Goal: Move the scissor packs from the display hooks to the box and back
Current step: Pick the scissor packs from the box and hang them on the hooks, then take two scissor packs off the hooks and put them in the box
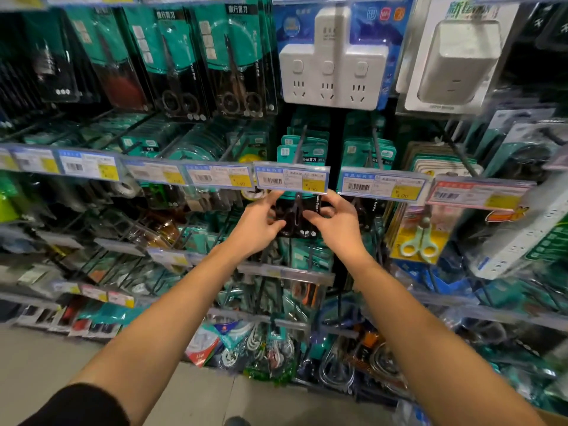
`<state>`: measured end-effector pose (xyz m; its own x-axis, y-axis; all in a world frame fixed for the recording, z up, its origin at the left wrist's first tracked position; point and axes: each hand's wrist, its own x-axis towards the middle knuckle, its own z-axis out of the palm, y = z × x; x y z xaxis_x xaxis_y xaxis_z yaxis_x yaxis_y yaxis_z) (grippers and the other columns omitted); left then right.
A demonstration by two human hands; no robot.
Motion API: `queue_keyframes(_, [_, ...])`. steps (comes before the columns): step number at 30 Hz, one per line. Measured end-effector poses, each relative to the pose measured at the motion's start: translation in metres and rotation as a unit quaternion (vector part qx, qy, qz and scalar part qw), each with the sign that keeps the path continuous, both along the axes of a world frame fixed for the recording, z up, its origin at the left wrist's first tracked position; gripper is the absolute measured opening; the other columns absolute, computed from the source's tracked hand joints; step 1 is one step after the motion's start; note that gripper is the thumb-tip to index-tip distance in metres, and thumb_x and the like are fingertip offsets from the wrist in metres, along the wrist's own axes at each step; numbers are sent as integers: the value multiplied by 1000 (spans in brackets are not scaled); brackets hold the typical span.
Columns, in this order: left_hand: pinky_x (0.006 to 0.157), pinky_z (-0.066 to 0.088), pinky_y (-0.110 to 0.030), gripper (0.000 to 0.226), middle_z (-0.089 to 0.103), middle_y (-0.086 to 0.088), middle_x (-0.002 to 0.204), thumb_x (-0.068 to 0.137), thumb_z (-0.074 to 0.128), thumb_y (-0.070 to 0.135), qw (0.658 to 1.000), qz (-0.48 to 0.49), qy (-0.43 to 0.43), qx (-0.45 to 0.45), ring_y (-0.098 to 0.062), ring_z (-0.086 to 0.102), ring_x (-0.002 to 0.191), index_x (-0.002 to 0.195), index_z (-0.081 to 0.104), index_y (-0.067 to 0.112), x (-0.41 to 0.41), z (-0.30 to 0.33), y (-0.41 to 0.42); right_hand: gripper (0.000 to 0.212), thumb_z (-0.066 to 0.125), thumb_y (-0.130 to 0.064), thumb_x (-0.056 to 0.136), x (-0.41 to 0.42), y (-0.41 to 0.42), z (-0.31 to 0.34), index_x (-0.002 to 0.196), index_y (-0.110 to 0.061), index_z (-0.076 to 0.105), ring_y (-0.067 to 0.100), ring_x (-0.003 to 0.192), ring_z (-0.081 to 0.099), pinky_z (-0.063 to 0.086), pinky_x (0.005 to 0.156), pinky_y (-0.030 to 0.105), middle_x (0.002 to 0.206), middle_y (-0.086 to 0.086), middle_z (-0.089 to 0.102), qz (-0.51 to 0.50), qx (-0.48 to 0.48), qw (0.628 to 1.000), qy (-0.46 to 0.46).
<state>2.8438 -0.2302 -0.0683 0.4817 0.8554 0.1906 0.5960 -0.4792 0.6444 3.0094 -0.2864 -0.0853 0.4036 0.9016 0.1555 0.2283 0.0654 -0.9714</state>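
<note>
A black-and-teal scissor pack (297, 215) hangs on a display hook (299, 146) just under the price label strip (292, 178). My left hand (256, 224) grips its lower left edge and my right hand (336, 221) holds its right edge. The pack's top is hidden behind the label. More teal scissor packs (302, 149) sit further back on the same hook. No box is in view.
Neighbouring hooks carry other scissor packs (367, 152), yellow child scissors (419, 241), white power sockets (333, 61) above and cables (246, 342) below. Label rails stick out in front of each row. Grey floor (46, 361) lies at the lower left.
</note>
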Motion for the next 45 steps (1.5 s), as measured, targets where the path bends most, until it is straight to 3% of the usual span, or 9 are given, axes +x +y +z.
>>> queue_keyframes(2, [97,51,-39,70,60,-12,125,90,66,15,999,-18,36,6,-26,61,107,150,31,23,-1,2,-2,51,76,-5,80,-1,-2,3,107,-46,61,16,91,66,57,85,32,117,15,65,2,11,1000,22])
queue_keyframes(4, [105,45,-38,78,50,-8,144,91,66,23,997,-36,71,1,-26,51,128,153,19,31,-1,5,-6,45,73,-4,82,-1,-9,5,114,-34,62,14,102,65,52,79,13,123,4,63,18,15,1000,5])
queue_keyframes(6, [105,42,-38,82,41,-10,150,94,62,32,992,-35,121,-6,-28,43,135,155,7,34,0,5,-12,45,70,-13,87,-3,-20,10,129,-21,56,7,109,56,41,79,2,122,-3,59,30,-13,996,-77])
queue_keyframes(10, [108,38,-45,70,35,-14,153,99,43,48,957,9,277,82,-31,34,140,156,11,24,-5,-3,-43,65,58,-42,93,-11,-47,5,149,-25,29,23,144,28,28,115,33,156,1,31,35,-140,950,-276])
queue_keyframes(13, [113,32,-50,66,27,-13,158,100,36,50,926,29,359,113,-30,22,147,155,16,20,-9,-8,-80,68,44,-50,97,-24,-82,-2,153,-21,17,32,148,10,17,120,46,161,7,15,34,-187,866,-462])
queue_keyframes(16, [115,27,-52,66,24,-13,159,100,37,49,917,20,383,110,-31,20,148,155,15,17,-16,-18,-126,70,39,-52,97,-35,-128,-12,153,-17,15,34,148,10,18,119,51,161,9,14,44,-191,825,-530])
queue_keyframes(27, [113,29,-48,66,30,-13,155,100,39,47,923,-46,368,104,-29,24,145,153,18,14,-14,-58,-317,74,47,-53,94,-40,-317,-57,150,-12,23,33,146,20,23,117,48,157,14,24,28,-253,812,-525])
queue_keyframes(36, [105,35,-48,59,43,-15,144,97,46,43,930,-143,297,161,-33,35,137,144,34,11,40,-53,-424,64,53,-50,87,10,-457,-59,135,-9,44,37,125,46,39,104,47,135,17,51,-42,-309,788,-531])
queue_keyframes(45, [108,31,-48,59,46,-18,140,93,49,35,906,-234,287,205,-35,37,134,144,36,9,108,-64,-507,64,53,-50,89,61,-574,-65,137,-8,43,33,128,45,37,107,43,136,14,50,-103,-393,768,-495])
